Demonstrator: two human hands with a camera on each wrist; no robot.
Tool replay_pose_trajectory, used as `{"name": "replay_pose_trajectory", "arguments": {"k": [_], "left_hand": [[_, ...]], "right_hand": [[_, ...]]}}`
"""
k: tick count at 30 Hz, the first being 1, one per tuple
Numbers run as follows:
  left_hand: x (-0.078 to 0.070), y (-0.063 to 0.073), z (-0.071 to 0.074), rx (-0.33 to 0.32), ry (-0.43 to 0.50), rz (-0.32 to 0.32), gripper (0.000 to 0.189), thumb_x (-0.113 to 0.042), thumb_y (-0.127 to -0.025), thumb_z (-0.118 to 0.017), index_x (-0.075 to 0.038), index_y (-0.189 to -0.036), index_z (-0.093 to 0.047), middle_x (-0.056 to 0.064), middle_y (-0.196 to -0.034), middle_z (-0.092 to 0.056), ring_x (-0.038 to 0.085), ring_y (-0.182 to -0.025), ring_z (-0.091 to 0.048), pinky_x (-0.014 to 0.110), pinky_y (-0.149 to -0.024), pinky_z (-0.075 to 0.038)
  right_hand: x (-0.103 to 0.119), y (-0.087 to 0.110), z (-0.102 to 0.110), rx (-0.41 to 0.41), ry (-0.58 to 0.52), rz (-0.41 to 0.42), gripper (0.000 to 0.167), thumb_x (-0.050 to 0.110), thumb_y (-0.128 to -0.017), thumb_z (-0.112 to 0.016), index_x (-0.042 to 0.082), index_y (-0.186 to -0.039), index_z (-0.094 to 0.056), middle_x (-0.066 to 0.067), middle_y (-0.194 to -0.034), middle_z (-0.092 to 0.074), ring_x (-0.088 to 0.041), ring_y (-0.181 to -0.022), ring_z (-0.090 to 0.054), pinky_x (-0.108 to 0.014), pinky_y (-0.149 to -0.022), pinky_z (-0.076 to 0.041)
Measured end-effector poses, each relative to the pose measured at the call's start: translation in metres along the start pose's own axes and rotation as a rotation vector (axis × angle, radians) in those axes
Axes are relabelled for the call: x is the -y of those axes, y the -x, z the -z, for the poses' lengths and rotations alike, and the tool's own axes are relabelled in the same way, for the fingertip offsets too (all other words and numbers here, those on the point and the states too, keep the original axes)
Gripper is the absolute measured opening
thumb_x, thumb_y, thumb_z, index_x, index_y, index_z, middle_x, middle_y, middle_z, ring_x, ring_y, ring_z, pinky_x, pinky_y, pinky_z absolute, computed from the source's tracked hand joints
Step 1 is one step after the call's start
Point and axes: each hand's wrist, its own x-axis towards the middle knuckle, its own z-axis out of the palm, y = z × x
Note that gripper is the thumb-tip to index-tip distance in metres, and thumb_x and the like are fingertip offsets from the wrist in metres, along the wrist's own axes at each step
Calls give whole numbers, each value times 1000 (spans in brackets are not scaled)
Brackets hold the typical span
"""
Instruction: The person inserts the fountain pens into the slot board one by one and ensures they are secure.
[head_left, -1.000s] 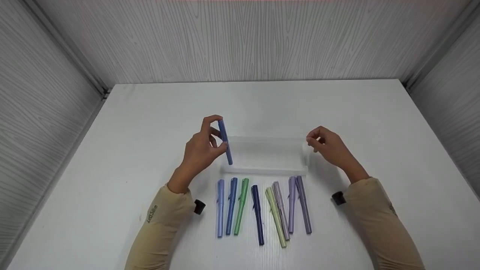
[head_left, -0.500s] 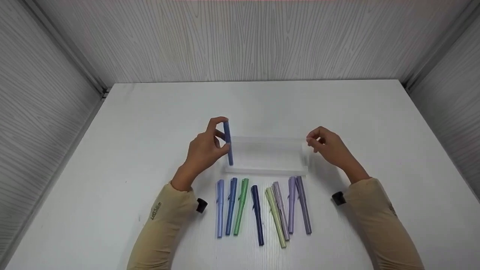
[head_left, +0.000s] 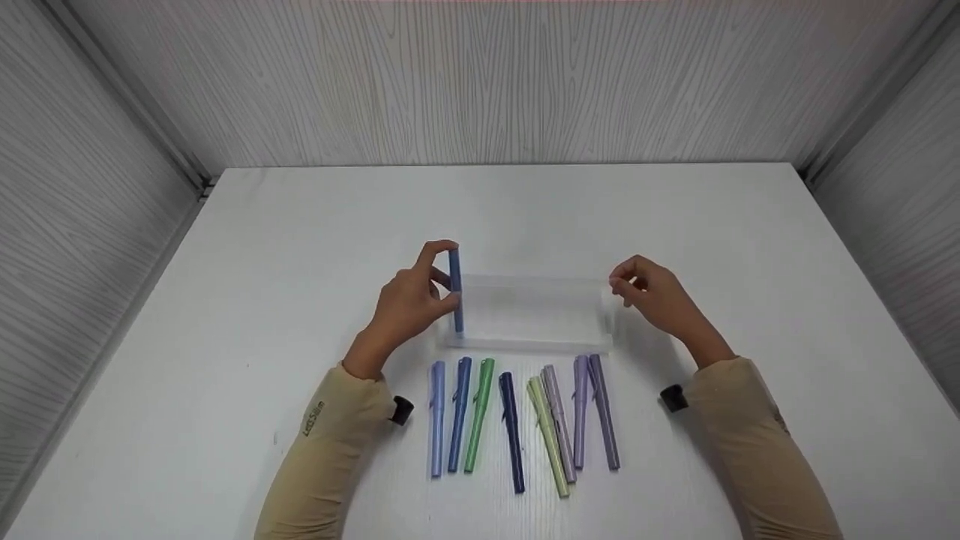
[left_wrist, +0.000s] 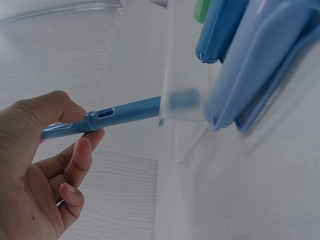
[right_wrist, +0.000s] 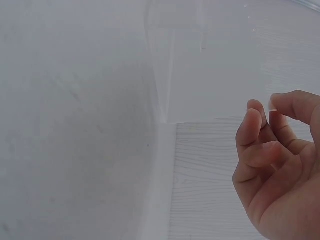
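My left hand (head_left: 409, 300) pinches a blue pen (head_left: 455, 262) between thumb and fingers, holding it nearly upright over the left end of a clear plastic box (head_left: 536, 346). In the left wrist view, the far end of this blue pen (left_wrist: 132, 111) shows blurred through the box's translucent wall. At the box's back right corner is my right hand (head_left: 649, 289), fingers curled, thumb and fingertips pinching the upper edge. The right wrist view shows this hand (right_wrist: 280, 170) beside the see-through wall.
In front of the box lies a loose row of pens: light blue (head_left: 437, 420), blue (head_left: 459, 416), green (head_left: 478, 416), dark navy (head_left: 512, 435), yellow-green (head_left: 550, 439) and several purple ones (head_left: 604, 412). Grey wood-grain panels (head_left: 480, 82) enclose the white table (head_left: 187, 337) at back and sides.
My left hand has moved slightly right and down with the blue pen, which now stands more upright at the box's left end. The right hand stays at the back right corner.
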Motion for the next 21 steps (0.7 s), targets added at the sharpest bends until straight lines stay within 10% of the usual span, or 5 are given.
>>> {"name": "replay_pose_trajectory", "arguments": {"k": [21], "left_hand": [[3, -6, 0, 64, 32, 59, 70, -21, -88, -67, -34, -147, -32, 8, -100, -73, 20, -75, -65, 32, -64, -49]], "right_hand": [[-1, 0, -1, -5, -22, 13, 25, 27, -100, -51, 5, -109, -57, -8, -95, -60, -23, -76, -57, -26, -65, -45]]}}
